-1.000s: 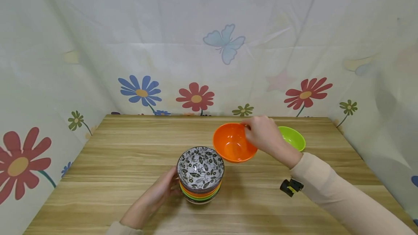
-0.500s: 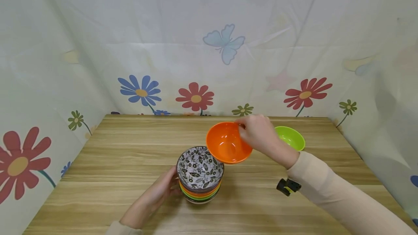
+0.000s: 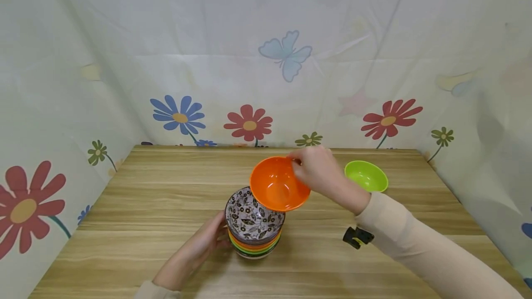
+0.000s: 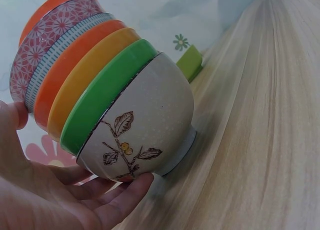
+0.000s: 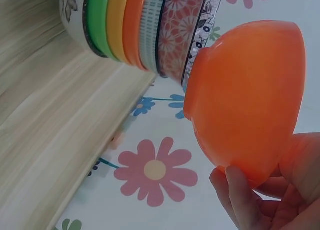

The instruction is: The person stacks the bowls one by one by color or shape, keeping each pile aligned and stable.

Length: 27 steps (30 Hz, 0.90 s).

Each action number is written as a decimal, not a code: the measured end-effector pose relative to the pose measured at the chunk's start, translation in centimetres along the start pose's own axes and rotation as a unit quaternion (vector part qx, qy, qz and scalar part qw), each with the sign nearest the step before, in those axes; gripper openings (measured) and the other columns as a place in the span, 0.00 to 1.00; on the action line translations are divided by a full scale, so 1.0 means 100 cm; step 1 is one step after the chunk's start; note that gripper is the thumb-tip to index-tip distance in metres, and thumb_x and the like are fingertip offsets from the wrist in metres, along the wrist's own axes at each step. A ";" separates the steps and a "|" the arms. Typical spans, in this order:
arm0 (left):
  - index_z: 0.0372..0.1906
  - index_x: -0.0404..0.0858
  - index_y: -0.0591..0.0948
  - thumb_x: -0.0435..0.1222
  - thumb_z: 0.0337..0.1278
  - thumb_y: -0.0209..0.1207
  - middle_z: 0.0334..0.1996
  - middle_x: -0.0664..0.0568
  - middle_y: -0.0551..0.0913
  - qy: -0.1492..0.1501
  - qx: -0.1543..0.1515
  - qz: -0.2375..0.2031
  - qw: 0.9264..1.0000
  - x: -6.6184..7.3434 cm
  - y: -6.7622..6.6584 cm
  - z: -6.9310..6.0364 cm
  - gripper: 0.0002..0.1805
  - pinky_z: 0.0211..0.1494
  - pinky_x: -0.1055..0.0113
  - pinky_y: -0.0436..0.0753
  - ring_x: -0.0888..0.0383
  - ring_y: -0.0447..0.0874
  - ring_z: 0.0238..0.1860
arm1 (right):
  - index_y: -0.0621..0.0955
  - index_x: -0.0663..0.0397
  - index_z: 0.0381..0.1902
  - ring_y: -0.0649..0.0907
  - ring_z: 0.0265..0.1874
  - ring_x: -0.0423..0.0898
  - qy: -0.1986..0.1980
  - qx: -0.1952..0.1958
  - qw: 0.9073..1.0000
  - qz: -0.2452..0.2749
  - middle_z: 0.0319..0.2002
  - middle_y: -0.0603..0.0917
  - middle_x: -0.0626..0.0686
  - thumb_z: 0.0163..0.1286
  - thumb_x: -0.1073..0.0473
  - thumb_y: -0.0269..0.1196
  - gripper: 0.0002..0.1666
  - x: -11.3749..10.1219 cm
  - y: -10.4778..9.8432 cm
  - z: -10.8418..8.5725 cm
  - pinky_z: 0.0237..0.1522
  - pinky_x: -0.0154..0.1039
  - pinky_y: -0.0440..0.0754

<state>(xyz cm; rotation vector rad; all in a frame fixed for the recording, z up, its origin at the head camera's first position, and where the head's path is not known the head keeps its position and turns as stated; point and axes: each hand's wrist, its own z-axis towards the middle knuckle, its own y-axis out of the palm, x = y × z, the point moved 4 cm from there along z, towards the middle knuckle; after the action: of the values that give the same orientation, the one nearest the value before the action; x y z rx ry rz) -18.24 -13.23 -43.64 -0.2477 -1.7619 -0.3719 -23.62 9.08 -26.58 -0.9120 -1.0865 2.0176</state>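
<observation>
Several nested bowls form a stack [image 3: 254, 239] on the table. Its top bowl [image 3: 245, 218] has a black-and-white leaf pattern inside; below are pink-patterned, blue-striped, orange, yellow and green bowls, with a beige sprig-painted bowl [image 4: 145, 110] lowest. My left hand [image 3: 208, 239] rests on the stack's left side, thumb at an upper bowl and fingers against the beige one. With my right hand [image 3: 320, 170] I pinch the rim of an orange bowl [image 3: 278, 186], tilted over the stack's back right; its foot is close to the top bowl, contact unclear.
A lime green bowl [image 3: 365, 176] stands on the wooden table [image 3: 174, 174] at the back right, behind the right wrist. A patterned cloth backdrop [image 3: 216, 77] encloses the table's back and sides. A small black device [image 3: 357, 237] is strapped below the right sleeve.
My right hand has carried the orange bowl leftward, from beside the stack to above its top bowl's right part. The left hand and the stack stay put. More of the lime green bowl shows.
</observation>
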 end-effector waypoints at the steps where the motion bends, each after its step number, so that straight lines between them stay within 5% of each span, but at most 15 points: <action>1: 0.63 0.27 0.62 0.56 0.67 0.37 0.57 0.41 0.71 0.000 0.000 0.001 1.000 0.000 0.000 0.000 0.37 0.49 0.61 0.77 0.55 0.74 0.52 | 0.86 0.59 0.34 0.76 0.17 0.42 0.000 -0.003 1.000 0.003 0.28 0.86 0.54 0.56 0.68 0.58 0.11 -0.002 0.001 0.000 0.16 0.29 0.72; 13: 0.63 0.27 0.62 0.56 0.67 0.37 0.58 0.40 0.71 -0.003 0.001 0.004 1.000 -0.001 0.000 -0.001 0.37 0.50 0.61 0.76 0.55 0.74 0.52 | 0.87 0.58 0.31 0.75 0.18 0.40 -0.019 -0.017 0.999 0.033 0.26 0.85 0.52 0.55 0.68 0.59 0.10 -0.017 0.017 0.000 0.18 0.29 0.73; 27: 0.63 0.28 0.63 0.55 0.68 0.36 0.57 0.41 0.71 0.000 -0.005 -0.001 1.000 0.001 0.000 -0.002 0.35 0.51 0.59 0.76 0.54 0.73 0.52 | 0.87 0.55 0.32 0.75 0.18 0.39 0.004 -0.052 0.998 0.047 0.26 0.84 0.50 0.56 0.68 0.59 0.10 -0.024 0.032 -0.003 0.18 0.26 0.72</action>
<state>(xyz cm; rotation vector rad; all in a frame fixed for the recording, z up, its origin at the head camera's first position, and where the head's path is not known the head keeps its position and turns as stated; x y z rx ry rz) -18.10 -13.30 -43.54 -0.2533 -1.7614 -0.3826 -22.80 5.89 -28.89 -1.0407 -1.1749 2.0470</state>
